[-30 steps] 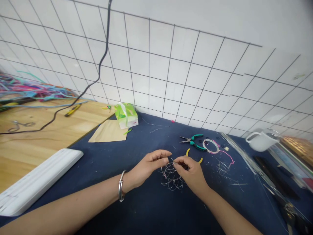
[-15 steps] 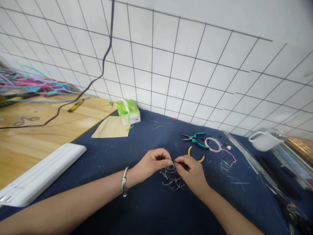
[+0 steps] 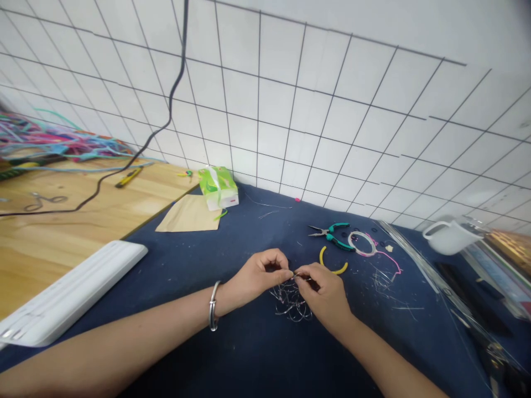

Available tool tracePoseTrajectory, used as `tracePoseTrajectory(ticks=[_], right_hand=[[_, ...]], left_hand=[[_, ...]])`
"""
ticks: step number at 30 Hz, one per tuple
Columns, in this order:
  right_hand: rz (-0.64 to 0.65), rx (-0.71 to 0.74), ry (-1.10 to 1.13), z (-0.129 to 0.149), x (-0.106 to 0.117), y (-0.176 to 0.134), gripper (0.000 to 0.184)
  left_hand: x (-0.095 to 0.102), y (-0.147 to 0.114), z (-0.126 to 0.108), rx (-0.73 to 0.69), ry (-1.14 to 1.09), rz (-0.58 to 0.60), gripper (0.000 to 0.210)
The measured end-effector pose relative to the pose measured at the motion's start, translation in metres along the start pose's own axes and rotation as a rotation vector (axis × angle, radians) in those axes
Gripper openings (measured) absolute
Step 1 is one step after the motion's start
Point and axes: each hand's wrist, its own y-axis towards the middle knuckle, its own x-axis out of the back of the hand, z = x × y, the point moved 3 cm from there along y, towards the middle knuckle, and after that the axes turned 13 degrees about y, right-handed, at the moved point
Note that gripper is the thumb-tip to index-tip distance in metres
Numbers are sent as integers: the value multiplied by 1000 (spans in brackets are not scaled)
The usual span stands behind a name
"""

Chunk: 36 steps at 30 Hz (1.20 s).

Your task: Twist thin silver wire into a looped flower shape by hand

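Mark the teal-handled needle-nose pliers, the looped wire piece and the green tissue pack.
Teal-handled needle-nose pliers (image 3: 331,237), head view: handles beside the pivot.
Looped wire piece (image 3: 292,301), head view: middle of its loops.
Green tissue pack (image 3: 225,181), head view: green top face.

From the wire loops, six o'clock lay open across dark cloth; yellow handles blocked two o'clock, teal pliers one o'clock.

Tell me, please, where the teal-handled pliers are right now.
In the head view, the teal-handled pliers lie on the dark blue surface right of centre, beyond the right hand, just left of the white ring.
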Motion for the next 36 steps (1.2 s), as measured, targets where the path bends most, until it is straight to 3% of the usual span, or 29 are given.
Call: tracePoseTrajectory(ticks=[8,12,17,25,36], right_hand=[[15,84,46,-2,0,0,14],[-18,193,44,-1,3,-2,4],[-63,383,-34,4,8,-6,10],[-37,528,-137,6,4,-12,19],[-17,523,-114,4,4,-12,18]], left_hand=[[7,-1,-5,-149,212,-62,9],[10,-4,-16,-398,369,-123,5],[10,-9,-26,-700,591,-168,10],[9,-12,-28,-832,774,-226,12],[12,-18,-31,-974,942,-338,15]])
